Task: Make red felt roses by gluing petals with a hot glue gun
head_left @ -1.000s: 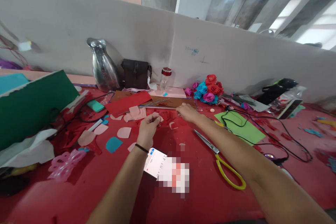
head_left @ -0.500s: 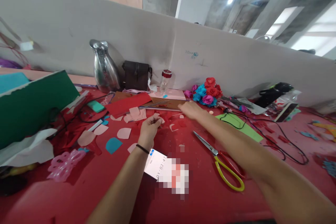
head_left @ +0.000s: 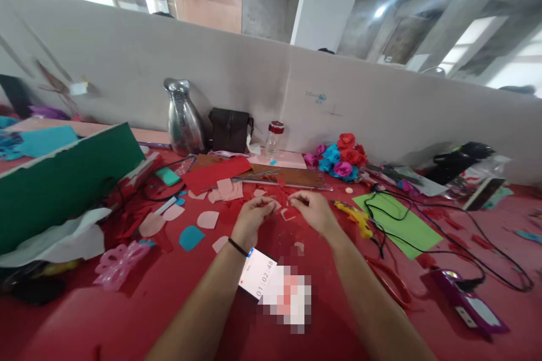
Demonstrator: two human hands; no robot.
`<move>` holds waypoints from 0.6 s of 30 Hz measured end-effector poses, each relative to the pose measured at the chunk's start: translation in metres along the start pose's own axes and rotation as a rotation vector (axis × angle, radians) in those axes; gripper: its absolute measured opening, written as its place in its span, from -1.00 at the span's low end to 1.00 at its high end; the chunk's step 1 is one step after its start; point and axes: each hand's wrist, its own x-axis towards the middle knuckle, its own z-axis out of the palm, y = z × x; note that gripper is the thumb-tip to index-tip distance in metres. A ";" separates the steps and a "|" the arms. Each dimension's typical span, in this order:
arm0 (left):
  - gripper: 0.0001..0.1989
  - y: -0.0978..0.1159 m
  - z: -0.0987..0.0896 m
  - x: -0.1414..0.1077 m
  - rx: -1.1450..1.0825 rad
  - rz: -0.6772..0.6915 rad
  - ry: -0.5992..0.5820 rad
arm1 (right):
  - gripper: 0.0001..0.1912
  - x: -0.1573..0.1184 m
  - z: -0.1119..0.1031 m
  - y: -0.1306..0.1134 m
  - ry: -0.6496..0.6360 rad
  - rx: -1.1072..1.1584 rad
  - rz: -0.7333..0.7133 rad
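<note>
Around your left wrist (head_left: 243, 236) you wear a thin, plain black band (head_left: 237, 247), narrow as a cord. Your left hand (head_left: 254, 216) and right hand (head_left: 314, 212) are bare, and so are your left forearm (head_left: 205, 302) and right forearm (head_left: 370, 296).

The pale-pink paper piece (head_left: 276, 205) is partly hidden by the left hand (head_left: 254, 219), the white-screened phone (head_left: 259, 272) is partly masked by pixel blocks (head_left: 292, 298), the flat dark-green board (head_left: 76, 180) is cut by the left edge, and the blue handwriting (head_left: 322, 97) is blurred.

The head camera looks forward and down over the hands (head_left: 253, 218) and red table (head_left: 148, 304).
</note>
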 end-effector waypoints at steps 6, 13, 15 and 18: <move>-0.84 -0.001 0.004 -0.001 -0.116 -0.007 -0.094 | -0.80 -0.027 0.036 0.011 0.006 0.198 -0.053; -0.82 0.003 0.002 0.003 -0.169 0.100 -0.035 | -0.85 -0.026 0.025 0.014 0.007 0.055 -0.014; -0.81 0.005 0.000 0.006 -0.185 0.126 0.017 | -0.84 -0.026 0.023 0.017 0.037 0.022 -0.004; -0.79 0.007 -0.003 0.008 -0.185 0.125 0.055 | -0.83 -0.026 0.022 0.017 0.105 0.054 0.037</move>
